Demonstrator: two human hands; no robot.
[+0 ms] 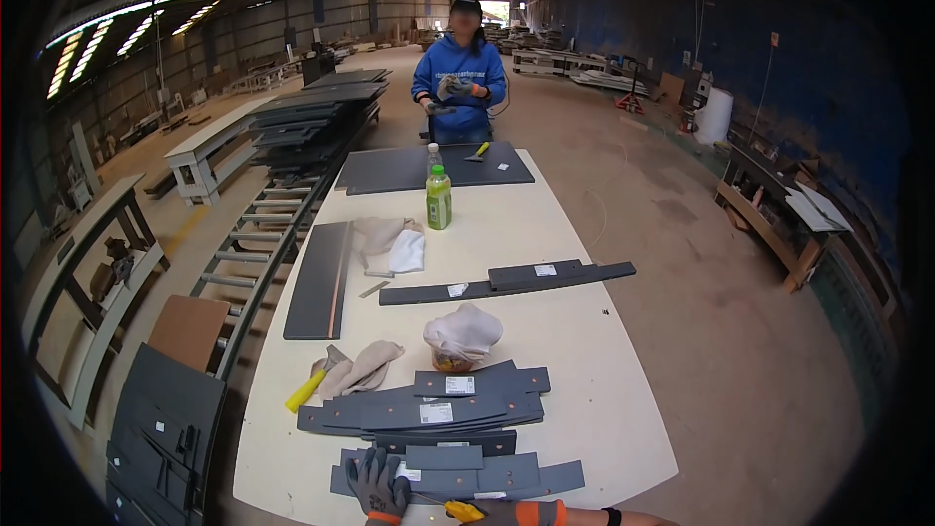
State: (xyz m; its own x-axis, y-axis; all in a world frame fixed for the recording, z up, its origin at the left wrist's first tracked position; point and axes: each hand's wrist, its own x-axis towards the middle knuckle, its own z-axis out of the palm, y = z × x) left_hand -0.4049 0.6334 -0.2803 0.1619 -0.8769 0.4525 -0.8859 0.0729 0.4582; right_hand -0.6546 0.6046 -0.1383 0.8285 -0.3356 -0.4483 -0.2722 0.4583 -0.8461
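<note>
My left hand (380, 487), in a grey glove with an orange cuff, rests flat on a stack of dark grey panel strips (458, 472) at the near edge of the white table (584, 370). My right hand (506, 511), also gloved, lies low at the frame's bottom edge, gripping a yellow-handled tool (458, 507) against the same stack. A second pile of grey strips with white labels (429, 407) lies just beyond.
A yellow-handled scraper (310, 385) and cloths lie to the left, a cloth-covered jar (458, 341) in the middle, long grey strips (506, 281) and a green bottle (438, 197) farther off. A person in a blue hoodie (458, 78) stands at the far end. Roller conveyor left.
</note>
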